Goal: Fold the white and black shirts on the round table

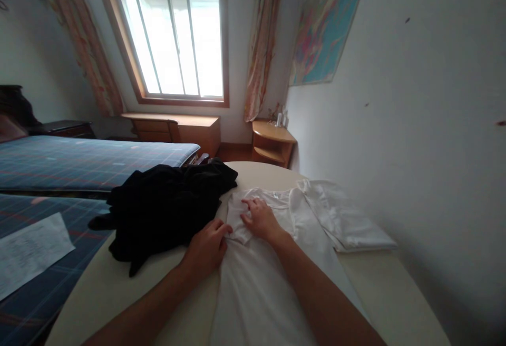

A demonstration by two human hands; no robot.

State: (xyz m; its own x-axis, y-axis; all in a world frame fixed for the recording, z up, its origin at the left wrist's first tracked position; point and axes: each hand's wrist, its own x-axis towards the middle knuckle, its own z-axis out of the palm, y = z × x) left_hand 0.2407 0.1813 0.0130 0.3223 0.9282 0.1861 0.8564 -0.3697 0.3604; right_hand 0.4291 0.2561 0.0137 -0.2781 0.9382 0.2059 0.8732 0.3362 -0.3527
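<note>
A white shirt (256, 288) lies spread on the round cream table (395, 293), its neckline toward the far side. My left hand (211, 241) has its fingers curled in a pinch on the shirt's left edge, where the cloth bunches near the sleeve. Resting on the folded-in sleeve area, my right hand (260, 218) has its fingers spread over the fabric. A heap of black clothing (169, 209) sits just left of both hands. To the right, a folded white garment (348, 219) touches the shirt's shoulder side.
Beds with blue plaid mattresses (98, 159) stand on the left, a written paper sheet (33, 251) on the nearer one. The wall (435, 151) runs close along the right. Beyond the table are a low wooden desk (190, 122) and a corner shelf (272, 135).
</note>
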